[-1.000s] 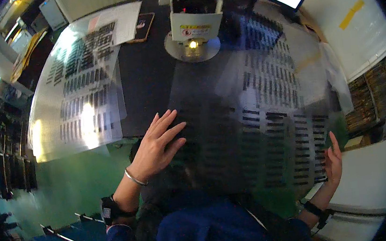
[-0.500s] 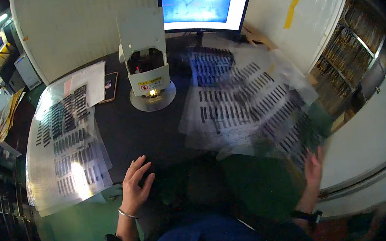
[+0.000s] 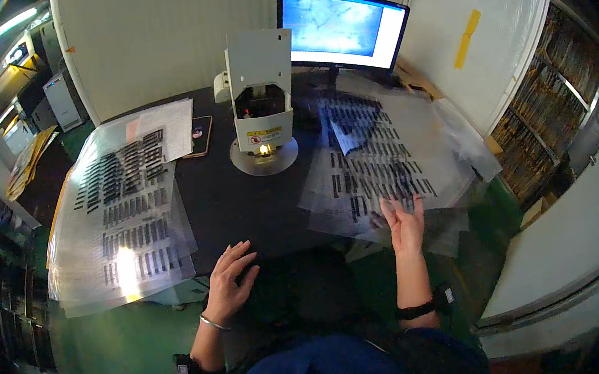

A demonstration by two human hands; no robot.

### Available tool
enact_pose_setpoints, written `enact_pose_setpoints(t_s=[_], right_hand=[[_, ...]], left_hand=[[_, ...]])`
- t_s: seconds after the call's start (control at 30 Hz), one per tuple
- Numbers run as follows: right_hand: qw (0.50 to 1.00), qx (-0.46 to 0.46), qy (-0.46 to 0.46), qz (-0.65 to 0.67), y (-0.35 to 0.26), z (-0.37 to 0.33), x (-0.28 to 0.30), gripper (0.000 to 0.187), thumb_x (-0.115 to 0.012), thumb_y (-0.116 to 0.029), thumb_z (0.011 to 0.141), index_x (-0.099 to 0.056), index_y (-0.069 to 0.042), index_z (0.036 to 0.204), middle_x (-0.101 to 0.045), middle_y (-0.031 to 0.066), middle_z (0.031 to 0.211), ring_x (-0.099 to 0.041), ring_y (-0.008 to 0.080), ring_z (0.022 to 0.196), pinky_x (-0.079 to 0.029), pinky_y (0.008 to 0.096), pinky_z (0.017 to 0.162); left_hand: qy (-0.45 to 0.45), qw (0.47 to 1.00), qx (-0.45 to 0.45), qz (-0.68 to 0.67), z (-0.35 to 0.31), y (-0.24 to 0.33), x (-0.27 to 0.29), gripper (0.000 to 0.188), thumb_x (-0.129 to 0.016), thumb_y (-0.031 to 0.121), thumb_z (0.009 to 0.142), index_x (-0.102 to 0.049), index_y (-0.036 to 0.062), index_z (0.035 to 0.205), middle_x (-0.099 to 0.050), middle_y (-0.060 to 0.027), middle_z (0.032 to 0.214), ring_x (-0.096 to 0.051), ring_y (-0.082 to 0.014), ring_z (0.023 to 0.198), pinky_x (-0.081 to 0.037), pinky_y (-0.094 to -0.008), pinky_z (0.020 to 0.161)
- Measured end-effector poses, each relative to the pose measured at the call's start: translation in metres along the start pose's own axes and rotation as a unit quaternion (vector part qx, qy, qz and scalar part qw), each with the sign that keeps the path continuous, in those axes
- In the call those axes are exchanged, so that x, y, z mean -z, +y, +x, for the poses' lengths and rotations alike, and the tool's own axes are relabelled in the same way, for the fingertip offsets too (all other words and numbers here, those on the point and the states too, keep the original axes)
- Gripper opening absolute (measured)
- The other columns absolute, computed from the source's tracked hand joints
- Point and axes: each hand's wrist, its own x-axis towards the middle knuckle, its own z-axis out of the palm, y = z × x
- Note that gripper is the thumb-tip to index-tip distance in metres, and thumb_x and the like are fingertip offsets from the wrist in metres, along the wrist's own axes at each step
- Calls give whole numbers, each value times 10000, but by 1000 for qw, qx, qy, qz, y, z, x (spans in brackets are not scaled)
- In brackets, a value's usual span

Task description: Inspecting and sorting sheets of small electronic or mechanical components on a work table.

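Note:
My left hand [image 3: 232,285], a bangle at its wrist, hovers by the near edge of the black table with fingers loosely apart and nothing in them. On the right, my right hand [image 3: 405,228] is at the near part of a clear plastic sheet [image 3: 436,165] carrying rows of small dark strips [image 3: 370,168]. Its fingers look spread and seem to touch the sheet; slight blur hides the exact contact. At the left lies a stack of similar clear sheets [image 3: 148,236] with dark strips. Between the piles stands a white microscope-like device [image 3: 264,128] with a lit round metal base [image 3: 286,161].
A monitor [image 3: 338,22] showing a bluish magnified picture stands behind the right pile. A phone [image 3: 199,136] lies beside the left sheets. White panels [image 3: 174,36] wall in the black table [image 3: 213,196]. A rack [image 3: 548,88] stands at the far right.
My right hand has moved left from the far right, and the sheet spread out there now lies over the right pile. The view has shifted slightly. My left hand keeps its pose.

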Motion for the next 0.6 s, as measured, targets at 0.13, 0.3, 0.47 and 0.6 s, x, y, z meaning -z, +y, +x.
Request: enact_pose_setpoints(t_s=[0.13,0.3,0.47,0.6], right_hand=[[998,-44,-23,31,8,-3,-1,762,-455,105,851,-35,-161,1428,-182,350,1373,-437,393,1187,-520,458,870],[997,-76,-27,2,22,-1,-9,785,-491,97,837,-28,-136,1426,-284,308,1328,-507,385,1094,-499,480,890],[981,-122,-147,-21,7,30,52,483,-555,-232,894,-375,50,1242,-429,297,1234,-448,427,1158,-331,547,1012],[974,-205,-57,-81,-60,-32,10,628,-440,-284,944,-122,18,1394,-238,299,1394,-300,408,1280,-301,510,1041]], left_hand=[[3,1000,-8,-3,-1,0,2,260,-675,85,757,-625,42,1008,-564,-128,1186,-523,-291,1124,-362,-424,1014],[17,1000,17,2,-14,1,7,287,-664,47,757,-626,58,1041,-549,-127,1215,-498,-292,1162,-342,-419,1029],[74,995,44,-59,-18,2,21,286,-649,17,770,-621,55,1052,-543,-130,1221,-493,-285,1170,-386,-380,997],[274,952,67,122,-58,-29,81,293,-635,14,766,-595,35,1056,-565,-141,1172,-525,-308,1118,-406,-397,962]])
